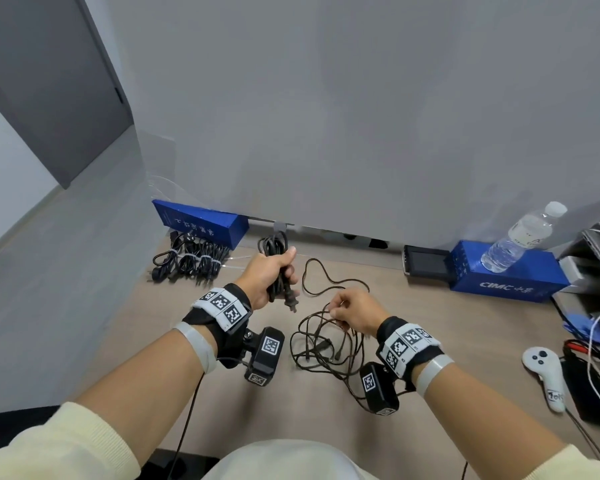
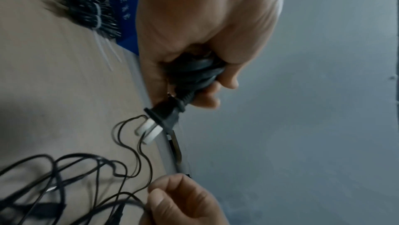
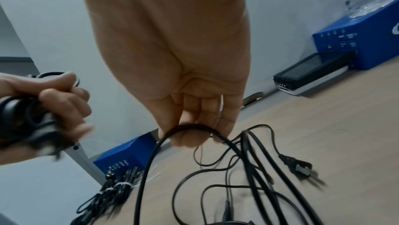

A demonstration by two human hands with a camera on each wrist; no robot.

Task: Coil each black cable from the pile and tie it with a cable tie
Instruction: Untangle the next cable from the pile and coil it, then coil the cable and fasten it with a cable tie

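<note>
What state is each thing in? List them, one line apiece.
Left hand: grips the coiled black cable, raised above the table.
Coiled black cable: bundled in loops, no tie visible, plug hanging below the fist.
Right hand: pinches a strand of the loose pile.
Loose pile of black cables: tangled, uncoiled, on the table.
Tied black cable bundles: coiled, bound with white ties.
Clear plastic water bottle: capped, standing on a blue box.

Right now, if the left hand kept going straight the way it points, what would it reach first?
Probably the grey wall panel behind the desk. The left hand, gripping a coiled cable, points away over bare desk; the tied cable bundles lie off to its left. Depth is uncertain.
</note>
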